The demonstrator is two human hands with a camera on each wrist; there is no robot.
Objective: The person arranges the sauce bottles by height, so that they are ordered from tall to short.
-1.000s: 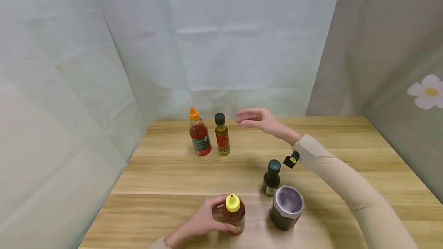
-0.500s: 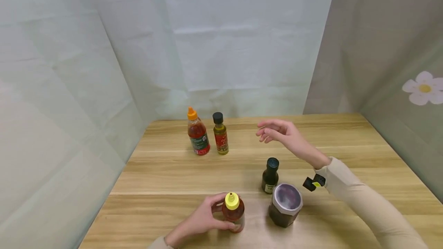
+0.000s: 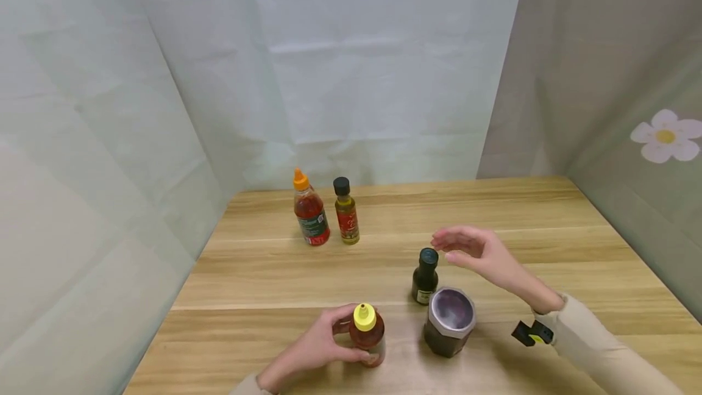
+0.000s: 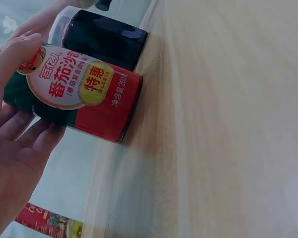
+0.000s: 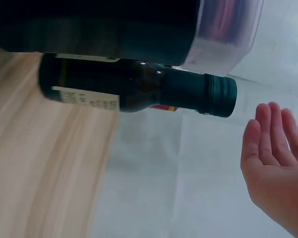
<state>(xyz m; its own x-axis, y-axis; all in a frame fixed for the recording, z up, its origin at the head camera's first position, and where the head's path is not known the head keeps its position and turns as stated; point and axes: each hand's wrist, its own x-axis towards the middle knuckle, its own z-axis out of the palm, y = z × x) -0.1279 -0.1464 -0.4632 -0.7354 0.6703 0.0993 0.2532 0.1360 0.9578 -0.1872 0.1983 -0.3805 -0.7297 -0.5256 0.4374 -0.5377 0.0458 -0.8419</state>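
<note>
In the head view my left hand (image 3: pixel 320 343) grips a ketchup bottle (image 3: pixel 367 340) with a yellow nozzle cap, upright near the front of the table. The left wrist view shows its red and white label (image 4: pixel 97 91), thumb on one side and fingers on the other. My right hand (image 3: pixel 488 258) hovers just right of the cap of a small dark sauce bottle (image 3: pixel 425 279), fingers loosely bent and holding nothing. In the right wrist view the fingertips (image 5: pixel 273 111) are apart from that bottle's cap (image 5: pixel 221 95).
A dark eight-sided jar (image 3: pixel 443 340) with a pale rim stands in front of the dark bottle, beneath my right forearm. Farther back are an orange-capped red sauce bottle (image 3: pixel 311 218) and a black-capped oil bottle (image 3: pixel 347 218). Pale cloth (image 3: pixel 378 78) hangs behind the wooden table (image 3: pixel 263 285).
My right hand has moved away from beside the oil bottle, rightward and toward me, down to the dark bottle's cap. My left hand keeps its grip on the ketchup bottle.
</note>
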